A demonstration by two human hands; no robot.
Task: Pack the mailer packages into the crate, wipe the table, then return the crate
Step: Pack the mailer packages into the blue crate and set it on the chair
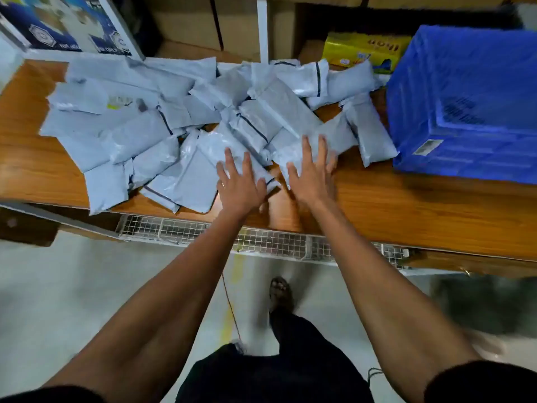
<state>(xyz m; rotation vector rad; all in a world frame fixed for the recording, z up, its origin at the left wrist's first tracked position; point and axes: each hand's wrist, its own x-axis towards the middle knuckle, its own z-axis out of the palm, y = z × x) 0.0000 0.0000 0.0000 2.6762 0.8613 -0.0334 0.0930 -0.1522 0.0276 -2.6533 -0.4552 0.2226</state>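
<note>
Grey mailer packages [162, 120] lie heaped on the wooden table [406, 210] beside the blue crate [465, 106], while the left hand [241, 184] and right hand [312, 175] reach over them with fingers spread, holding nothing.

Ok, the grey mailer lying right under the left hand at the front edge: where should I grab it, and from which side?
Take the grey mailer by its long near edge, coming from the table's front. It lies flat, slightly overhanging that edge, so fingers could likely slip underneath. The left hand already rests open on it.

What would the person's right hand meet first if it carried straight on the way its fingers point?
Probably the grey mailer lying just beyond the right hand; its fingertips seem already over it, though height above it is unclear.
</note>
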